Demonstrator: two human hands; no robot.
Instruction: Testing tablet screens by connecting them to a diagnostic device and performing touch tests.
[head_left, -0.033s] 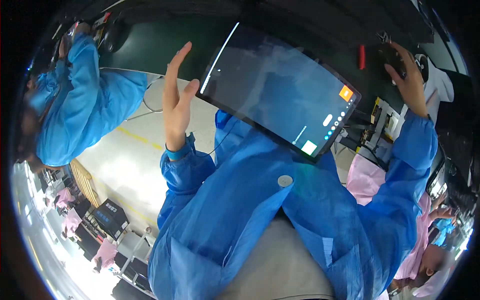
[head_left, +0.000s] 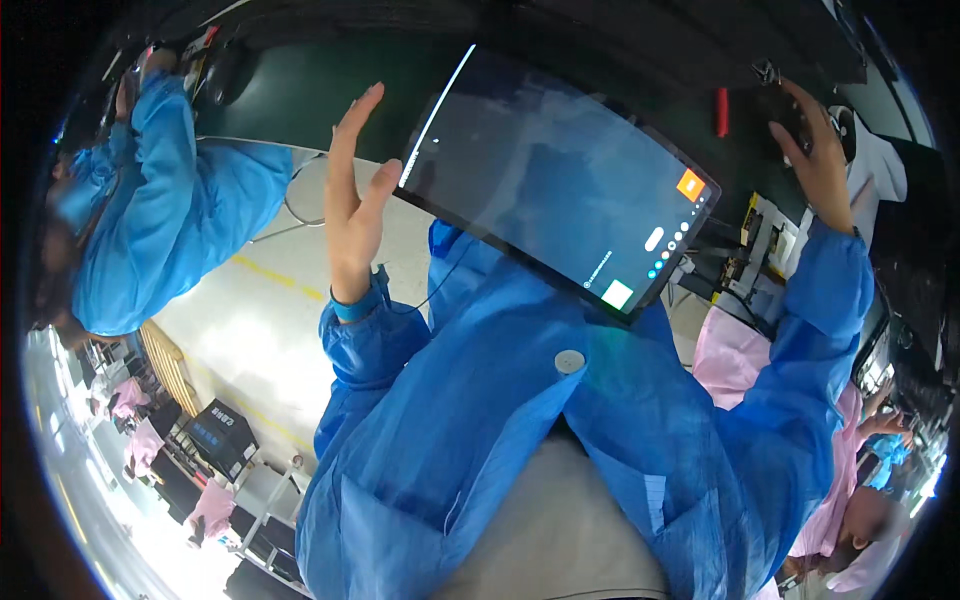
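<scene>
My left hand point(head_left: 352, 210) is raised with its fingers apart and the thumb beside the left corner of a dark tablet-like screen point(head_left: 560, 170). Whether the thumb touches the screen's edge, I cannot tell. A blue band point(head_left: 362, 304) with a thin cord circles my left wrist. The screen is tilted and shows an orange patch and small icons along its right side. At the upper right, my right hand point(head_left: 822, 165) has its thumb and fingers spread around a dark area I cannot make out. Close by are a small shiny metal piece point(head_left: 766, 72) and a red stick-shaped thing point(head_left: 722, 112).
A dark green bench top point(head_left: 310, 95) runs along the far side. To my left a person in a blue smock point(head_left: 190, 220) works at it. Metal equipment with cables point(head_left: 755, 250) stands below my right hand. A black crate point(head_left: 222, 436) and people in pink are further off.
</scene>
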